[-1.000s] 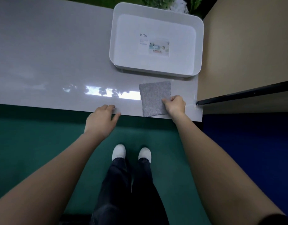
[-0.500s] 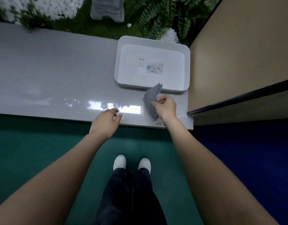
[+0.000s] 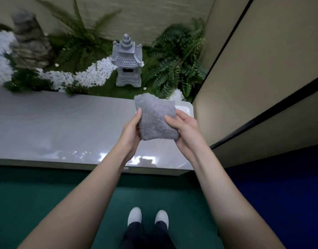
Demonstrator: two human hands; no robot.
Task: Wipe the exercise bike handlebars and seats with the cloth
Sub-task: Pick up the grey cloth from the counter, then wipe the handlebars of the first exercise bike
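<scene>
Cloth (image 3: 155, 119), grey and nubbly, is being held in the air above the right end of the bench (image 3: 56, 126), clear of its surface. Both hands are clamping it: left hand (image 3: 131, 130) is gripping the left edge, right hand (image 3: 186, 128) the right edge, thumb lying across the face. A white tray (image 3: 187, 107) is peeking out behind the cloth. Stone lantern (image 3: 127, 63) is standing among ferns (image 3: 176, 56) beyond the bench.

Glossy grey counter (image 3: 47, 126) before ferns (image 3: 176, 65) and a stone lantern (image 3: 126, 63) — green carpet (image 3: 47, 194) below.
</scene>
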